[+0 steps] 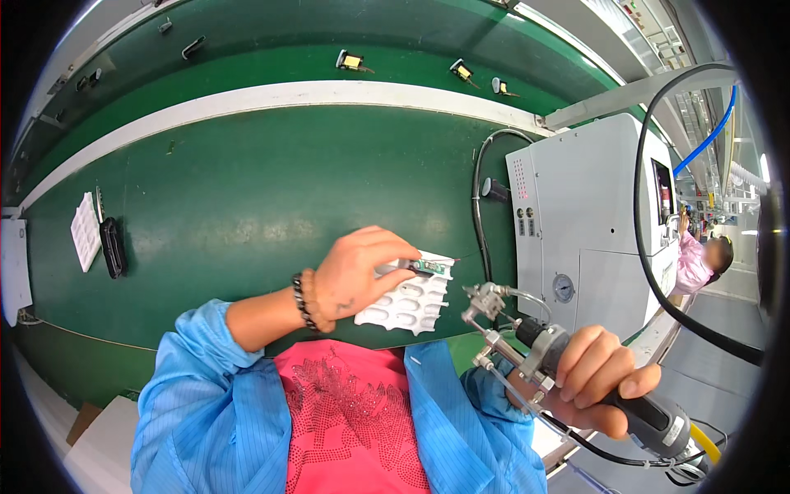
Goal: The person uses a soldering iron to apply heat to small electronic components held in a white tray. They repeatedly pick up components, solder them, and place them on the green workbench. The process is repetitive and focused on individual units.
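Observation:
My left hand (362, 272) is closed, pinching a small part with a green circuit board (429, 267) between thumb and fingers. It holds the part at the upper edge of a white moulded tray (403, 309) with rows of oval pockets. My right hand (601, 375) wraps round the dark grey body of an electric screwdriver (650, 420), held to the right of the tray. The tool's metal head (485, 303), with thin clear tubes on it, points left toward the tray and stands apart from the part. My left fingers hide some of the part.
A white machine (576, 214) with a gauge stands at the right, black hoses (479, 198) beside it. Another white tray (85, 230) and a black case (113, 247) lie far left. Beyond a white rail (329, 95), several small parts (352, 62) sit on green. A person in pink (695, 263) is far right.

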Demonstrator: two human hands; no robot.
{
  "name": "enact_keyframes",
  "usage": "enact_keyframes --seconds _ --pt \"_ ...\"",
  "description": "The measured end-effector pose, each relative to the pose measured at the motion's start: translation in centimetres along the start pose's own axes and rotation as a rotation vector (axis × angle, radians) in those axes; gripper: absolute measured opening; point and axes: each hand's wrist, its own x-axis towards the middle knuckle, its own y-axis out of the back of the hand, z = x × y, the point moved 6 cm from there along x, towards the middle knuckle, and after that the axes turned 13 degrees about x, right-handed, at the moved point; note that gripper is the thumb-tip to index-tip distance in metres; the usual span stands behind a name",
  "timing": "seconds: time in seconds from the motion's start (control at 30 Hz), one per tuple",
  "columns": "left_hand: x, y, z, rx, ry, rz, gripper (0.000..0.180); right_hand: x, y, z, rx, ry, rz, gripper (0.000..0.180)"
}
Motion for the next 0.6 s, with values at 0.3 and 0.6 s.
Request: enact_keyframes --seconds 0.3,0.6 --pt "9.4 17.2 -16.2 0.861 0.184 0.45 0.026 -1.6 1.5 0.7 0.026 0.017 0.003 0.041" --pt "17.4 10.3 -22.2 0.832 -0.121 -0.026 0.04 -2.6 1.8 1.6 -0.017 0.061 0.072 0.041"
